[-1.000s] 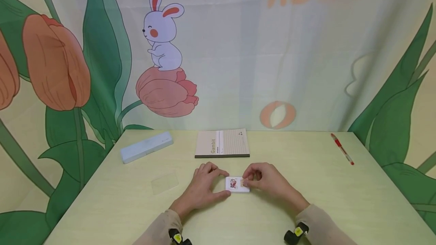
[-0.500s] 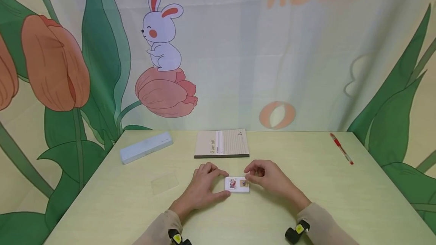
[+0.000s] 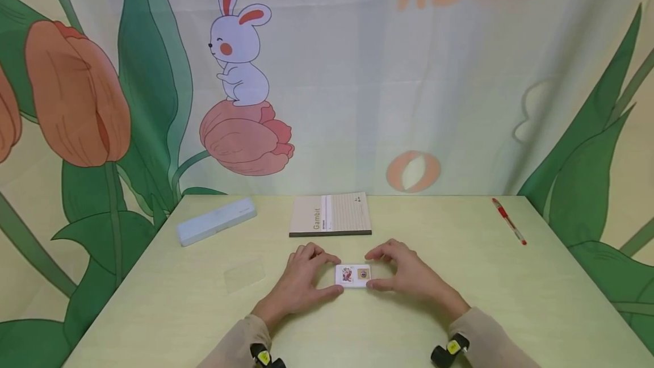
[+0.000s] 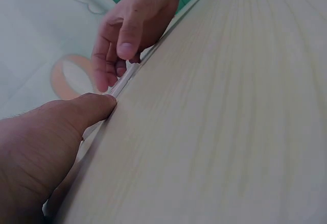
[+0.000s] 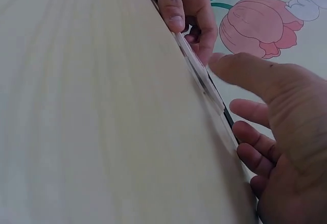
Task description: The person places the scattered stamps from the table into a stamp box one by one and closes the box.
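Observation:
A small white flat rectangular block (image 3: 355,285) lies on the table between both hands in the head view. Two stamp-like pictures sit on its top: a red and white one (image 3: 347,274) at left and a tan one with a dark motif (image 3: 364,274) at right. My left hand (image 3: 302,280) holds the block's left end, index finger at the far corner and thumb at the near one. Around the right end my right hand (image 3: 406,271) spreads its thumb and fingers, thumb tip close to the near corner. Both wrist views show the block edge-on, its top hidden.
Behind the hands lies a Gambit notebook (image 3: 330,214). A pale blue pencil case (image 3: 217,222) rests at back left, and a red pen (image 3: 508,221) at back right. Left of my left hand is a clear thin plastic sheet (image 3: 244,275) on the table (image 3: 327,334).
My right hand has let go of the tan picture, which now shows fully, and its fingers have spread beside the block's right end. My left hand keeps its hold.

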`<state>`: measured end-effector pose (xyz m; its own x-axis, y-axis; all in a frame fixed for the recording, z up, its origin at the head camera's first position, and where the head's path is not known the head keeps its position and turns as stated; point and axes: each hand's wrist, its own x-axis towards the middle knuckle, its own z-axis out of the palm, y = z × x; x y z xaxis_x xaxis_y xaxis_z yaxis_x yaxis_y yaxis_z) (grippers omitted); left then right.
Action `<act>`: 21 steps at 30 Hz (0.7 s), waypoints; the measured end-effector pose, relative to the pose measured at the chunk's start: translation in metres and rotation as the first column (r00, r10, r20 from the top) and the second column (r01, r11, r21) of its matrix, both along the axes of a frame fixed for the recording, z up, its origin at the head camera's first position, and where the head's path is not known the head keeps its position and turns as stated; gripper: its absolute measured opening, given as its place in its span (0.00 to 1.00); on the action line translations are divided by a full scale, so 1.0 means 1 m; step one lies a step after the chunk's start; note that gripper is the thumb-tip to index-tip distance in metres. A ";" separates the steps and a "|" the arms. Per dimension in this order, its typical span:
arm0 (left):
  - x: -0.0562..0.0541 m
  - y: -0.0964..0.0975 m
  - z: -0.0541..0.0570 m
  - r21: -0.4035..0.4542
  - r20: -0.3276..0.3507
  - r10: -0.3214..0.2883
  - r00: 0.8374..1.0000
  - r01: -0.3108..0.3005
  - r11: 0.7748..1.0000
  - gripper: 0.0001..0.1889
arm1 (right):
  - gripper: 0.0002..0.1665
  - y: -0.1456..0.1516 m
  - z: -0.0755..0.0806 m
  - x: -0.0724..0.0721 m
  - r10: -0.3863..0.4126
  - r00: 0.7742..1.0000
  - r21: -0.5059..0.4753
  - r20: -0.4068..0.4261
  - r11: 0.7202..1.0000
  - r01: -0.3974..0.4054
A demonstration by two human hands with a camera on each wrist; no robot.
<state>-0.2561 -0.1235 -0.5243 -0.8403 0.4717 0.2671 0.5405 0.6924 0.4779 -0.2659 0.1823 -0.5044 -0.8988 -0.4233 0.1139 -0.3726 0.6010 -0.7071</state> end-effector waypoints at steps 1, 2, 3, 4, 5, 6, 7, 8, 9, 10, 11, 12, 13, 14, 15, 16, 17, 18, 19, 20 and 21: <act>0.000 0.000 0.000 0.001 0.003 0.000 1.000 0.000 1.000 0.29 | 0.31 0.000 -0.002 0.000 0.001 1.000 0.015 -0.002 1.000 -0.001; 0.000 -0.001 0.000 0.005 0.003 -0.001 1.000 0.001 1.000 0.29 | 0.31 0.000 -0.003 0.001 0.005 1.000 0.027 -0.008 1.000 -0.005; 0.000 -0.001 0.000 0.005 0.005 -0.001 1.000 0.001 1.000 0.29 | 0.31 0.000 -0.003 0.001 0.009 1.000 0.036 -0.014 0.999 -0.008; 0.000 -0.001 0.000 0.008 0.008 -0.001 1.000 0.001 1.000 0.29 | 0.31 0.000 -0.004 0.001 0.012 1.000 0.046 -0.020 0.999 -0.011; 0.000 -0.001 0.000 0.011 0.009 -0.002 1.000 0.002 1.000 0.29 | 0.31 0.000 -0.004 0.001 0.016 1.000 0.047 -0.027 0.999 -0.015; 0.000 -0.001 0.000 0.012 0.009 -0.002 1.000 0.002 1.000 0.29 | 0.31 0.000 -0.004 0.001 0.018 0.999 0.048 -0.031 0.999 -0.017; -0.001 -0.001 0.000 0.013 0.009 -0.002 1.000 0.002 1.000 0.30 | 0.31 0.000 -0.003 0.001 0.020 0.999 0.047 -0.037 0.999 -0.018; -0.001 -0.001 0.000 0.014 0.009 -0.002 1.000 0.001 1.000 0.30 | 0.30 0.001 -0.003 0.001 0.021 0.999 0.044 -0.039 0.999 -0.019; -0.001 -0.001 -0.001 0.014 0.010 -0.001 1.000 0.001 1.000 0.30 | 0.30 0.001 -0.003 0.001 0.020 0.999 0.043 -0.039 0.999 -0.018; -0.001 -0.001 -0.001 0.015 0.011 -0.001 1.000 0.001 1.000 0.30 | 0.29 0.001 -0.003 0.001 0.019 0.999 0.044 -0.042 0.999 -0.018; 0.000 -0.001 -0.001 0.015 0.013 -0.001 1.000 0.001 1.000 0.29 | 0.29 0.001 -0.003 0.001 0.019 0.999 0.043 -0.040 0.999 -0.017; 0.000 -0.001 -0.001 0.016 0.013 -0.001 1.000 0.001 1.000 0.29 | 0.29 0.001 -0.003 0.001 0.019 0.999 0.040 -0.034 0.999 -0.017; 0.000 -0.001 -0.001 0.016 0.014 -0.001 1.000 0.000 1.000 0.29 | 0.29 0.001 -0.004 0.001 0.019 0.999 0.038 -0.029 0.999 -0.017; 0.001 -0.001 -0.001 0.016 0.015 0.000 1.000 0.000 1.000 0.29 | 0.28 0.001 -0.004 0.000 0.018 1.000 0.035 -0.023 0.999 -0.017; 0.001 -0.001 -0.001 0.018 0.014 -0.001 1.000 0.001 1.000 0.30 | 0.28 0.001 -0.005 0.000 0.020 0.999 0.037 -0.026 0.999 -0.019; 0.001 -0.001 -0.001 0.019 0.015 -0.001 1.000 0.001 1.000 0.30 | 0.28 0.001 -0.006 0.000 0.021 1.000 0.035 -0.023 0.999 -0.020; 0.001 -0.001 -0.001 0.020 0.014 -0.001 1.000 0.001 1.000 0.31 | 0.28 0.001 -0.006 0.000 0.021 1.000 0.034 -0.023 0.999 -0.021; 0.001 -0.001 -0.001 0.023 0.012 -0.002 1.000 0.002 1.000 0.32 | 0.28 0.001 -0.007 -0.001 0.021 1.000 0.032 -0.024 0.999 -0.020; 0.001 -0.001 0.000 0.027 0.015 -0.002 1.000 0.002 1.000 0.33 | 0.28 0.001 -0.007 -0.001 0.020 0.999 0.032 -0.029 0.999 -0.019; 0.001 -0.001 0.001 0.037 0.016 -0.005 1.000 0.005 0.999 0.34 | 0.28 0.001 -0.007 -0.001 0.019 0.999 0.031 -0.032 0.999 -0.018; 0.001 -0.002 0.002 0.050 0.021 -0.006 1.000 0.005 0.999 0.35 | 0.28 0.001 -0.007 -0.002 0.020 0.999 0.031 -0.035 0.999 -0.019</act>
<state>-0.2547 -0.1251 -0.5225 -0.8432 0.4632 0.2729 0.5341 0.6644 0.5228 -0.2679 0.1835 -0.5116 -0.8859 -0.4447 0.1320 -0.4091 0.6147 -0.6744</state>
